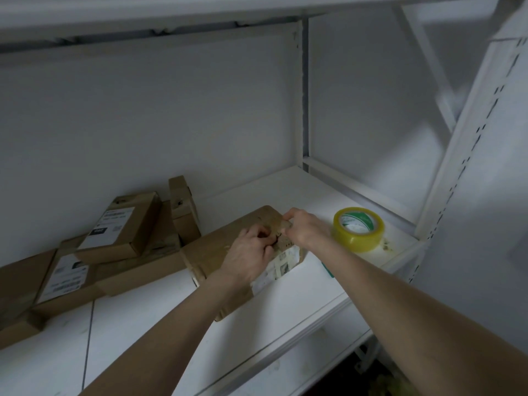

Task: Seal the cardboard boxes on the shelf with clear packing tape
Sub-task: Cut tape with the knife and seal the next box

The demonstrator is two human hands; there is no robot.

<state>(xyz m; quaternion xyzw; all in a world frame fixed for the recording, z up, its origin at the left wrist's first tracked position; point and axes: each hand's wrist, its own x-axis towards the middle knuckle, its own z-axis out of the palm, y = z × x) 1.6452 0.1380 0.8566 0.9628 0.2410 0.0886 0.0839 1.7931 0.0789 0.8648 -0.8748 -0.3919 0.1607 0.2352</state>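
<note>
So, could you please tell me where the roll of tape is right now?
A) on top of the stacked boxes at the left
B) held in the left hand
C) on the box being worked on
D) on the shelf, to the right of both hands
D: the tape roll lies hole-up on the shelf, untouched, right of the right hand; that hand and the left hand are at the box.

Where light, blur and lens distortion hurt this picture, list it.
Head view throughout: dim overall, brightest on the white shelf board right of the flat brown cardboard box; the wide-angle lens slants the white perforated upright; left hand and right hand look soft, so what they pinch is unclear; the white shipping label is unreadable.
</note>
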